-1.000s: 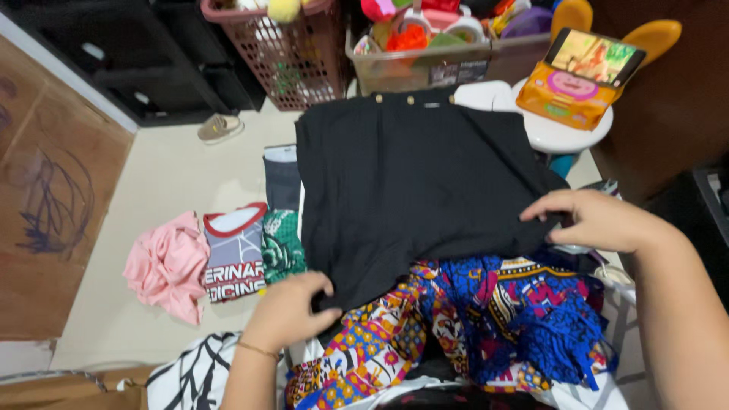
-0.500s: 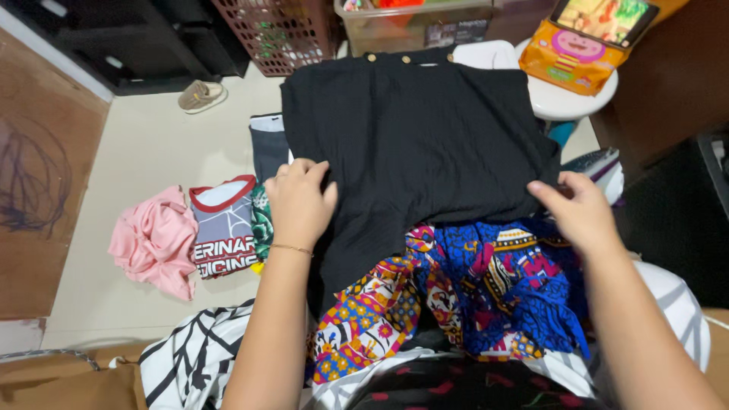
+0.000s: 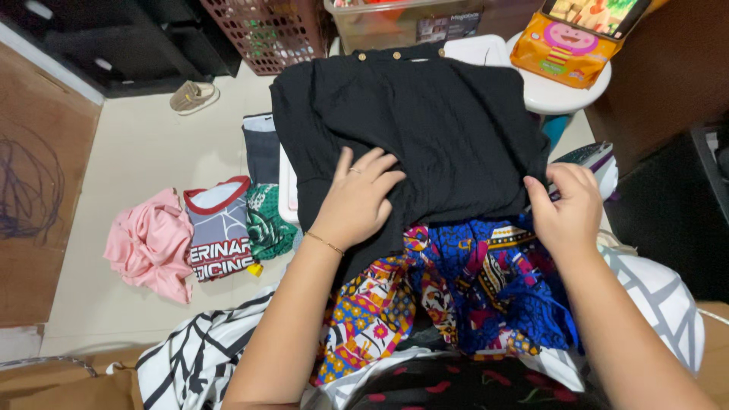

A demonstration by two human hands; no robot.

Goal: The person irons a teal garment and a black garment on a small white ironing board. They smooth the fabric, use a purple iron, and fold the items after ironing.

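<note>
Lower centre, our lap holds a bright patterned cloth (image 3: pixel 486 296). Above it, mid-frame, our left hand (image 3: pixel 357 201) presses open and flat, pinning the black garment (image 3: pixel 414 125) smooth; our right hand (image 3: pixel 566 205) pinches its right edge taut. Pink top (image 3: pixel 148 243) lies left.

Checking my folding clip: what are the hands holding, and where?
The right hand pinches the black garment at its right edge; the left hand lies flat on it.

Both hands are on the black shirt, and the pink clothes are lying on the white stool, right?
Not quite. The head view shows both hands, left hand and right hand, on the black shirt, but the pink clothes lie on the floor, not the stool.
</note>
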